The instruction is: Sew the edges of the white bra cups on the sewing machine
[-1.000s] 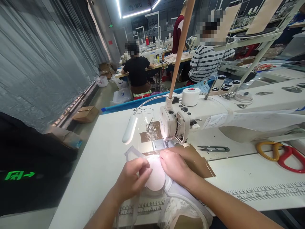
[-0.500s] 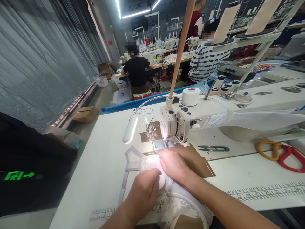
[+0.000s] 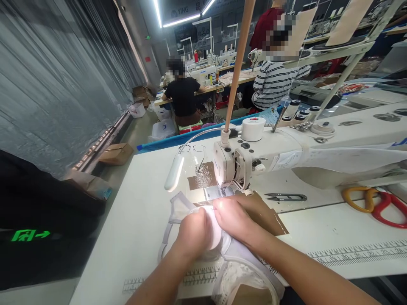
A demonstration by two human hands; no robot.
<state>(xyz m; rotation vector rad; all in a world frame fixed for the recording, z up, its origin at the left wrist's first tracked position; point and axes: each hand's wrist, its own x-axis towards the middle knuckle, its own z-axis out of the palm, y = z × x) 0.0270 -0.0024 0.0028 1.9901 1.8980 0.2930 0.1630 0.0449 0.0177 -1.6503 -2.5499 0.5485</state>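
A pale bra with lace-trimmed cups and grey-edged straps lies on the white table, in front of the sewing machine. My left hand is closed on the left side of the near-machine cup. Close beside it, my right hand grips the same cup's edge just below the needle area. The fingertips of both hands are partly hidden by the fabric and the knuckles. A lit lamp on a bendable neck shines over the cup.
Thread snips lie right of the machine head, with red-handled scissors and a yellow handle farther right. Eyeglasses rest behind the lamp. A printed ruler runs along the table's front. Several people work at machines beyond.
My left hand has moved up and forward along the cup, nearer my right hand. The bra's left strap has shifted slightly. My right hand has stayed almost in place.
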